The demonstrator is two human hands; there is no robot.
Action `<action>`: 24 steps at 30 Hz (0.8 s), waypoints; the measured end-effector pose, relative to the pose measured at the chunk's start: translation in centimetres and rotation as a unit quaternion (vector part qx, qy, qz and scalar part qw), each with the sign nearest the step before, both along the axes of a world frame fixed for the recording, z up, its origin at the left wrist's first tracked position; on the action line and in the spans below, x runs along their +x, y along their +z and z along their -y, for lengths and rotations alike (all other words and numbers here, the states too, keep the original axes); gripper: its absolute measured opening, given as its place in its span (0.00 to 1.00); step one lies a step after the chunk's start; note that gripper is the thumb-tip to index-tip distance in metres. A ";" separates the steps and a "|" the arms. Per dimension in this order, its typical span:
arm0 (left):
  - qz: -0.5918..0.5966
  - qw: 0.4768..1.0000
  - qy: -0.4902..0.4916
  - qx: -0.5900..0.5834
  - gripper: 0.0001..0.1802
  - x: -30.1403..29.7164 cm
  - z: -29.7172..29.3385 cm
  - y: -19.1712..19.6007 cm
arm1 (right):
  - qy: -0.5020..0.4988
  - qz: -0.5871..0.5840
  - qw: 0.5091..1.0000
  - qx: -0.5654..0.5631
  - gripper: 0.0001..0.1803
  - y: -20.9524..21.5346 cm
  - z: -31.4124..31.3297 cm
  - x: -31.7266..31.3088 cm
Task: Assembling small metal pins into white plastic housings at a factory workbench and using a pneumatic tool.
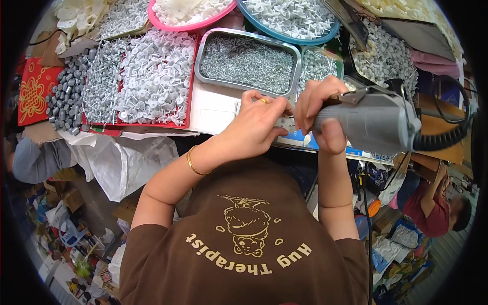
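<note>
My right hand (323, 99) wraps around a grey electric screwdriver (368, 122), which lies sideways with its black coiled cord (442, 138) trailing off to the right. Its front end points left, toward my left hand (256, 122). There my left thumb and fingers pinch a small pale piece (285, 123); its exact kind is partly hidden by the fingers. The two hands nearly meet over the near edge of the table. Just beyond them sits a metal tray (197, 66) full of small silvery screws.
Left of the tray, a red box (191, 96) holds white round-headed plastic parts, with grey cylinders (71, 94) beside it. A pink basin (173, 26) and a blue basin (284, 39) stand behind. Another person (432, 206) is at the right; a grey sleeve (40, 158) shows left.
</note>
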State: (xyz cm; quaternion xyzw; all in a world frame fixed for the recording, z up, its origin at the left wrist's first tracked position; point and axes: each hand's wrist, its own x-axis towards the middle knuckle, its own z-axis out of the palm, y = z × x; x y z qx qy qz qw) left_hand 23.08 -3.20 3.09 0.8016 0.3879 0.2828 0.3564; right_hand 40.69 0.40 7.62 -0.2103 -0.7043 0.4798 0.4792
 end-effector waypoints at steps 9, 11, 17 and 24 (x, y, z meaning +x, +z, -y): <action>-0.070 0.991 0.108 -0.042 0.23 -4.8 0.9 0.1 | -0.028 -0.046 0.995 -0.089 0.21 0.1 0.0 -2.0; -0.062 0.990 0.124 -0.029 0.23 -4.6 1.2 -0.3 | 0.052 -0.094 0.991 -0.074 0.19 0.3 -0.9 -2.9; -0.028 0.989 0.147 -0.016 0.22 -4.3 2.1 -1.1 | -0.035 -0.148 0.982 -0.110 0.20 2.1 0.8 -4.8; -0.032 0.986 0.156 0.043 0.23 -3.9 2.4 -1.3 | 0.039 0.046 0.989 -0.134 0.27 2.2 0.8 -6.1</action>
